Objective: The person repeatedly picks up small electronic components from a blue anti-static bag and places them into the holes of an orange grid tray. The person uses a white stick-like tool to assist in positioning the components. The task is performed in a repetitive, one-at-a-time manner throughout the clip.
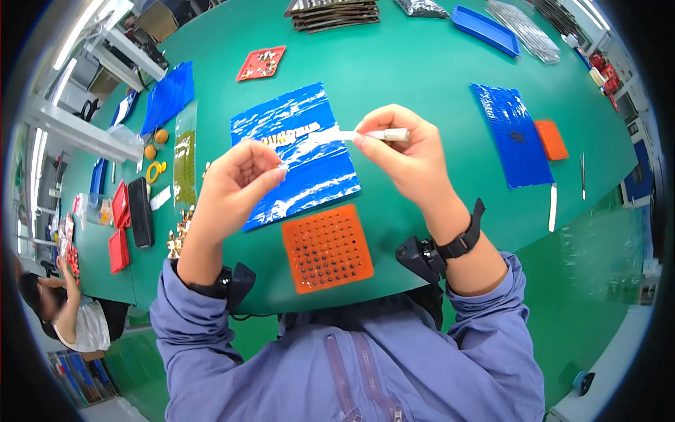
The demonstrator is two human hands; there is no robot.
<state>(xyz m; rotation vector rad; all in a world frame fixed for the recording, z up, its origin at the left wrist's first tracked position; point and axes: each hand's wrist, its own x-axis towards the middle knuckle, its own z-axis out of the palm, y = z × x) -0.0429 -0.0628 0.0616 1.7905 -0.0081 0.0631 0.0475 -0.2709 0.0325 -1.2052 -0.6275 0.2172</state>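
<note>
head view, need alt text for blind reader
A person's right hand grips a white pen-like tool pointing over a blue sheet on a green table, the left hand close by. An orange dotted block lies near the edge.

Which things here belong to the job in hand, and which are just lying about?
Seemingly in use:
white pen-like tool, in the right hand
middle blue sheet, with small pieces
nearest orange board, probably

Seemingly just lying about:
long black case
upper-right blue tray
white strip, right
</note>
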